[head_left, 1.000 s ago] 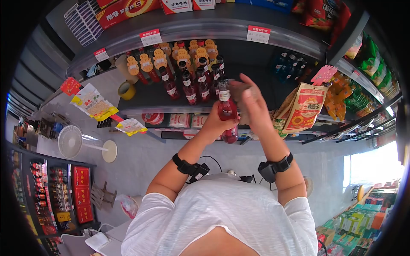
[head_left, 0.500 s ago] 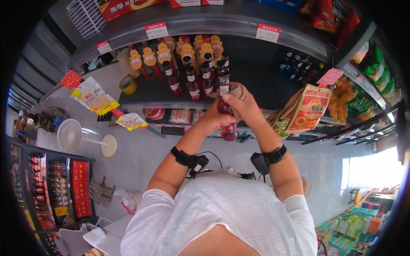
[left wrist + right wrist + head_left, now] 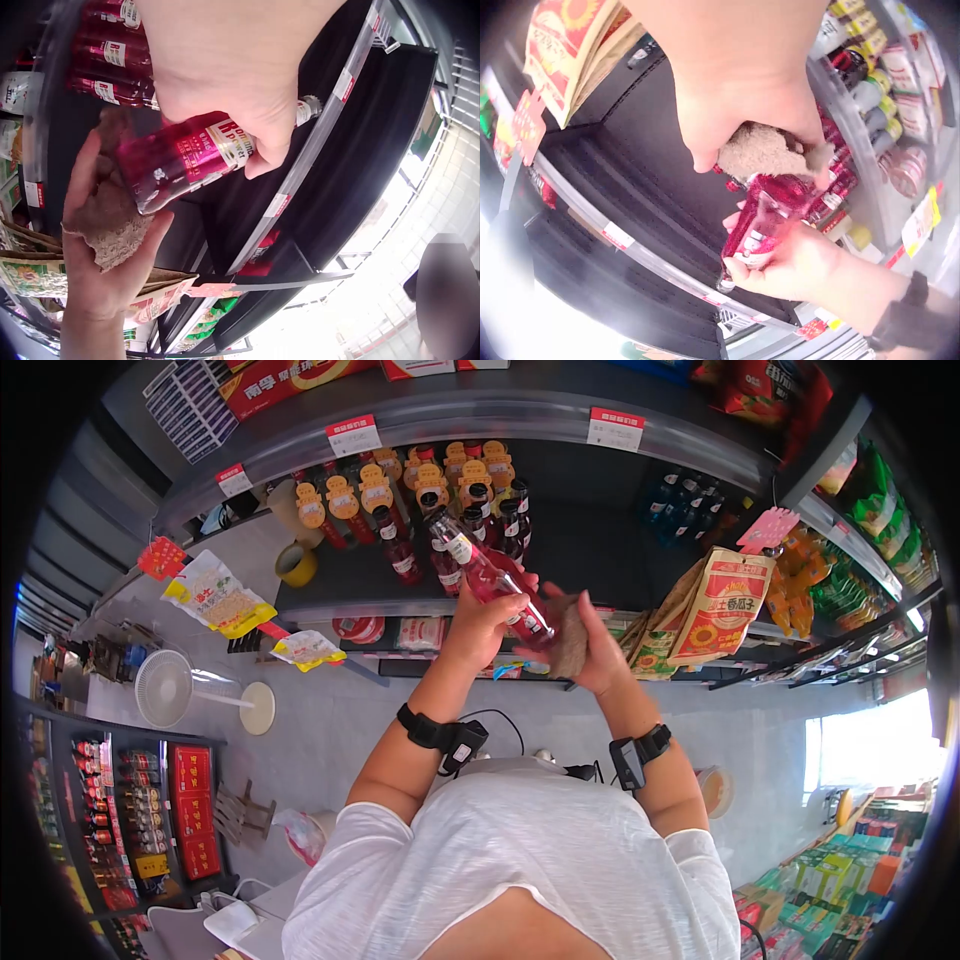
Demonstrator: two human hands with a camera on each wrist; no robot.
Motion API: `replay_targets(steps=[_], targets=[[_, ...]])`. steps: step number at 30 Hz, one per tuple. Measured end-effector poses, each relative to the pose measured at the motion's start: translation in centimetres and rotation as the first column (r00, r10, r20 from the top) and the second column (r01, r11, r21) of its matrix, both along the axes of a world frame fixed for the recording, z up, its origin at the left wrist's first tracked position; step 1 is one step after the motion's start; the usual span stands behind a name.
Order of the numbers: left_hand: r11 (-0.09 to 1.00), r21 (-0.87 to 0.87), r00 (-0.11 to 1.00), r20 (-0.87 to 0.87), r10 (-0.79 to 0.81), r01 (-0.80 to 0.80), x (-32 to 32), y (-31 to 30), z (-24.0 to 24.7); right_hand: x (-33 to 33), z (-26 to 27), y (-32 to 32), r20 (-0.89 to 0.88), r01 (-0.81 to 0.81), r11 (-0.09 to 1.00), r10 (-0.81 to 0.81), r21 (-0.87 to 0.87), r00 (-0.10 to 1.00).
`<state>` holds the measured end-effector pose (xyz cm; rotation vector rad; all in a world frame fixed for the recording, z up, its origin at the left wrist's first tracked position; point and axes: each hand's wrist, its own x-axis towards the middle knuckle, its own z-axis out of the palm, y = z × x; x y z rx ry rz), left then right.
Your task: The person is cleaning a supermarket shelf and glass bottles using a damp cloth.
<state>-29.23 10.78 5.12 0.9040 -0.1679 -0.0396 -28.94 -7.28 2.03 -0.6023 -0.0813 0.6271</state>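
Observation:
A glass bottle of red drink (image 3: 492, 574) is gripped round its body by my left hand (image 3: 480, 628). It tilts in front of the shelf, its neck towards the upper left in the head view. My right hand (image 3: 602, 658) holds a brown cloth (image 3: 570, 644) against the bottle's base. In the left wrist view the bottle's printed label (image 3: 225, 146) shows below the fingers, with the cloth (image 3: 112, 221) close by its bottom end. From the right wrist, the cloth (image 3: 761, 156) bunches under the fingers, over the base.
Similar red bottles (image 3: 398, 548) stand in rows on the dark shelf (image 3: 610, 550), some with orange neck tags. Blue bottles (image 3: 680, 500) sit further right at the back. Packets of sunflower seeds (image 3: 722, 605) hang at the right, and a yellow tape roll (image 3: 296, 562) is at the left.
The bottle has gone from upright to tilted, its neck swinging to the left. My right hand with the cloth has moved from the bottle's upper part down to its base.

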Motion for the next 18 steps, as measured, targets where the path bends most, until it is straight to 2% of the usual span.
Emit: replay_targets(steps=[2,3,5,7,8,9,10,12,13,16,18], targets=[[0.997,0.072,0.999,0.02,0.03,-0.031,-0.2,-0.3,-0.2,-0.7,0.3,0.7,-0.002,-0.075,0.997,0.075,0.019,0.997],[0.988,0.155,1.0,0.021,0.019,-0.022,-0.5,-0.4,-0.1,-0.7,0.1,1.1,-0.015,-0.031,0.997,0.03,-0.075,0.999],[0.948,0.318,1.0,0.023,-0.006,-0.002,-1.0,-0.7,0.5,0.0,-2.6,0.8,-0.108,-0.009,0.998,0.002,-0.06,0.994],[0.967,0.254,0.992,0.113,-0.057,0.026,-0.6,0.0,0.1,-0.3,-2.5,0.7,-0.173,0.044,0.999,-0.046,-0.019,0.984],[0.975,0.221,0.984,0.159,-0.074,0.038,-0.3,0.3,0.0,-0.2,-2.5,0.5,-0.155,0.02,0.999,-0.025,-0.03,0.988],[0.993,0.113,0.97,0.242,0.005,-0.034,0.0,0.2,0.1,-0.2,-2.7,0.1,-0.141,-0.004,0.999,-0.002,-0.041,0.99],[0.996,0.079,0.972,0.233,0.02,-0.039,0.4,0.6,0.3,-0.3,-3.0,0.0,-0.129,-0.028,0.998,0.021,-0.051,0.991],[0.998,0.009,0.975,0.217,0.052,-0.056,1.1,1.6,1.0,-0.7,-3.4,0.2,-0.135,0.024,0.983,-0.049,-0.183,0.99],[0.992,0.016,0.982,0.143,0.12,-0.123,0.7,1.5,1.0,-0.9,-3.5,0.3,-0.131,0.049,0.968,-0.083,-0.247,0.988],[0.994,-0.055,0.993,0.077,0.095,-0.091,0.4,1.7,0.7,-1.5,-2.7,0.6,-0.117,0.051,0.959,-0.087,-0.278,0.989],[0.987,-0.057,0.986,0.068,0.154,-0.15,0.1,1.4,0.5,-0.6,-3.7,0.2,0.201,0.198,0.831,-0.107,-0.52,0.974]])
